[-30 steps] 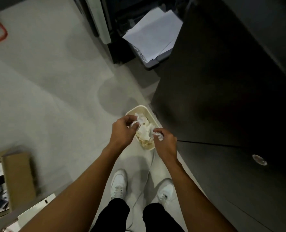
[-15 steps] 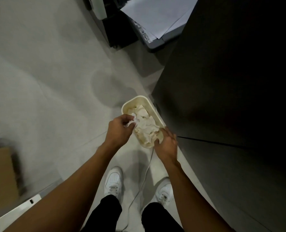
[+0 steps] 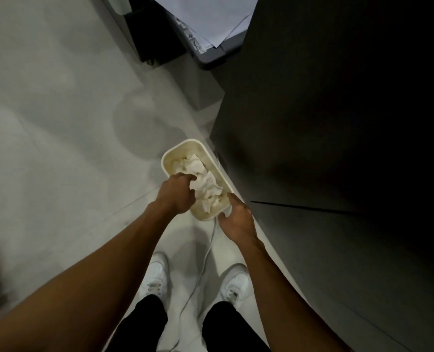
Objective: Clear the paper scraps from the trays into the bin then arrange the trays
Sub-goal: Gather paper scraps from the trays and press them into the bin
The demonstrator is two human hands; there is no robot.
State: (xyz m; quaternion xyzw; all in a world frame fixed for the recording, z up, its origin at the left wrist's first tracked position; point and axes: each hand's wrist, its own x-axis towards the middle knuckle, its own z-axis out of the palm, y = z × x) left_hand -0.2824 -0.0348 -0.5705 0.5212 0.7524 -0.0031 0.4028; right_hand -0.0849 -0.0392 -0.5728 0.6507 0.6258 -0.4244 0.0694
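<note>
A cream oblong bin (image 3: 168, 154) stands on the floor against a dark cabinet, holding several crumpled white paper scraps (image 3: 205, 185). My left hand (image 3: 177, 195) reaches over the bin's left rim, its fingers curled round the edge of one crumpled scrap. At the bin's near right corner is my right hand (image 3: 236, 215), fingers loosely bent downward and touching the rim. I see nothing clearly held in it. No trays are in view.
A dark cabinet (image 3: 337, 148) fills the right side. A grey printer tray with white sheets (image 3: 210, 19) juts out at the top. A white cable (image 3: 203, 270) runs along the floor between my white shoes (image 3: 157, 275). Pale floor lies to the left.
Both hands have dropped lower onto the bin. The scrap my right hand held a second ago is no longer seen in it. My left hand still grips paper.
</note>
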